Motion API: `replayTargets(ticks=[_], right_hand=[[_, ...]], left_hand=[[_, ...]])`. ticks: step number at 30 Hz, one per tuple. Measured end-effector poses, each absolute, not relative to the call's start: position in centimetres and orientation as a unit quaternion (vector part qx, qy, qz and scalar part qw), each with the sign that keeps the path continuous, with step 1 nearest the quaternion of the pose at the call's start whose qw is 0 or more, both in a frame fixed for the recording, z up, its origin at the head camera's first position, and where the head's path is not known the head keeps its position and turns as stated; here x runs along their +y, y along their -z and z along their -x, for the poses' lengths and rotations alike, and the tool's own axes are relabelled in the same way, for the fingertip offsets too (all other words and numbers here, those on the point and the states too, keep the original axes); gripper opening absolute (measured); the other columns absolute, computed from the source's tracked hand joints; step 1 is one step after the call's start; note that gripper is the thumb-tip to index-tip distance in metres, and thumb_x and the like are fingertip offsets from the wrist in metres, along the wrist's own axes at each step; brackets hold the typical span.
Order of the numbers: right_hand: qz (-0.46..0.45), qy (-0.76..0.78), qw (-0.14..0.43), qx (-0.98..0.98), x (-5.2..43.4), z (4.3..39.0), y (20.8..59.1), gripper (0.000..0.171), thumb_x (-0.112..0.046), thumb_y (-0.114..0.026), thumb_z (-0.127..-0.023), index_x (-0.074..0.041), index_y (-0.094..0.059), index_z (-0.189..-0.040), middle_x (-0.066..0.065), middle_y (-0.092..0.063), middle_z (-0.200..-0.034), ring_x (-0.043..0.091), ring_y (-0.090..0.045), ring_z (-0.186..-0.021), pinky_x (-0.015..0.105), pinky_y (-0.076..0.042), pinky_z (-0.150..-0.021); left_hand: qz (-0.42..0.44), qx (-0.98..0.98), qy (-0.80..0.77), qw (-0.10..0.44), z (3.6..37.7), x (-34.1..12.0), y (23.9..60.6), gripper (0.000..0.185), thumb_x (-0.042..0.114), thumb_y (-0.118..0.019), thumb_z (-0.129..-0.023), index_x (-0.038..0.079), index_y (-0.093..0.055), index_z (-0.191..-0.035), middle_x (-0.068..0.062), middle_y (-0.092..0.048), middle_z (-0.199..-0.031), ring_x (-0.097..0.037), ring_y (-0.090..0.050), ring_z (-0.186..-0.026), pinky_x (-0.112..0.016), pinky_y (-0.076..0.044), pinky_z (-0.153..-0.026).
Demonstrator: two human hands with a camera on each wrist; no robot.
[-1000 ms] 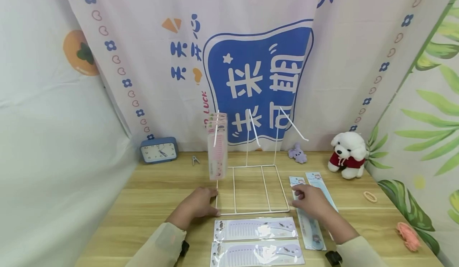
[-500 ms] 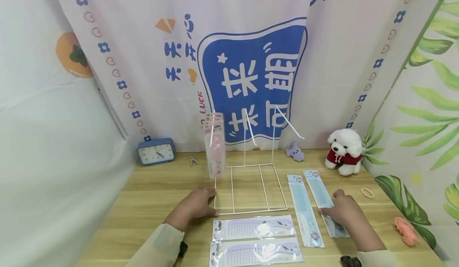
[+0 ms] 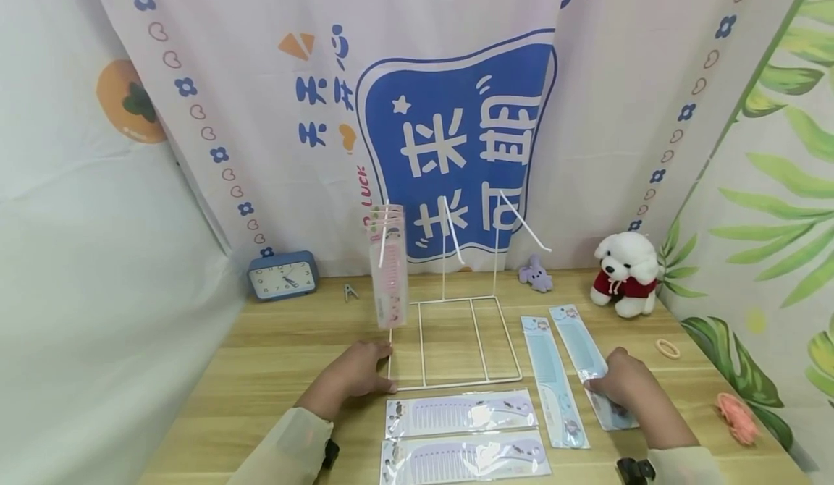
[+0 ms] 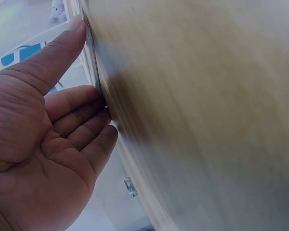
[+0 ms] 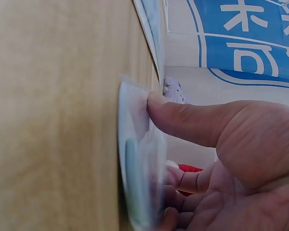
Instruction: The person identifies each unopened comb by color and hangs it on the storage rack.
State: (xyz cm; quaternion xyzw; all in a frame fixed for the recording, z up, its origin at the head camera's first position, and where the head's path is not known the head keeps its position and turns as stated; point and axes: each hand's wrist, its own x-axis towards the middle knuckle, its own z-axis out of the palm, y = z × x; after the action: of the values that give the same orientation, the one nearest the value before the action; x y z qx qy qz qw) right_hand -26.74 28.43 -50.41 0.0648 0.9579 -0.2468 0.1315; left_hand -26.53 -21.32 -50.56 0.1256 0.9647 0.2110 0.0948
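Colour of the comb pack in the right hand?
Light blue; the comb pack in the right hand shows best in the head view.

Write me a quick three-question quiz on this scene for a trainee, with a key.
1. Count: how many purple comb packs lie on the table in front of the wire rack?
2. True or false: the right hand grips a pink comb pack.
3. Choose: what does the left hand touch? a) the clock b) the wire rack c) the white plush dog

Key: 1. Two. 2. False; it grips a blue comb pack. 3. b
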Motion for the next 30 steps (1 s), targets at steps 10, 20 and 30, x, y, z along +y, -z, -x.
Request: replayTargets(ticks=[10,20,30], right_hand=[[0.015,0.326,0.089,0.941,31.0,27.2,50.7,0.036,-0.014,-0.052,-0.112,0.015,-0.045,-0.132,0.031,-0.064,-0.117,0.036,-0.062,-0.101,0.044,-0.055,-0.082],[0.044,0.441,0.023,0.896,32.6,27.1,49.1,0.032,-0.016,-0.049,-0.116,0.008,-0.047,-0.137,0.026,-0.058,-0.13,0.022,-0.061,-0.108,0.031,-0.057,-0.082],[0.16,0.651,0.026,0.742,31.8,27.0,48.3,0.021,-0.001,-0.059,-0.111,-0.004,-0.058,-0.132,-0.008,-0.068,-0.12,0.003,-0.071,-0.111,0.029,-0.067,-0.089]], left_hand=[[-0.122,0.963,-0.219,0.1,26.5,-21.3,50.8,0.08,0.035,-0.094,-0.087,-0.001,-0.062,-0.151,-0.021,-0.058,-0.161,-0.046,-0.052,-0.151,-0.059,-0.042,-0.127],[-0.119,0.964,-0.214,0.104,26.7,-21.4,50.6,0.079,0.034,-0.094,-0.087,0.0,-0.063,-0.151,-0.02,-0.057,-0.161,-0.045,-0.051,-0.151,-0.059,-0.042,-0.127],[-0.123,0.964,-0.215,0.1,26.8,-21.4,50.7,0.079,0.035,-0.095,-0.086,0.0,-0.064,-0.15,-0.021,-0.057,-0.161,-0.046,-0.051,-0.151,-0.059,-0.042,-0.127]])
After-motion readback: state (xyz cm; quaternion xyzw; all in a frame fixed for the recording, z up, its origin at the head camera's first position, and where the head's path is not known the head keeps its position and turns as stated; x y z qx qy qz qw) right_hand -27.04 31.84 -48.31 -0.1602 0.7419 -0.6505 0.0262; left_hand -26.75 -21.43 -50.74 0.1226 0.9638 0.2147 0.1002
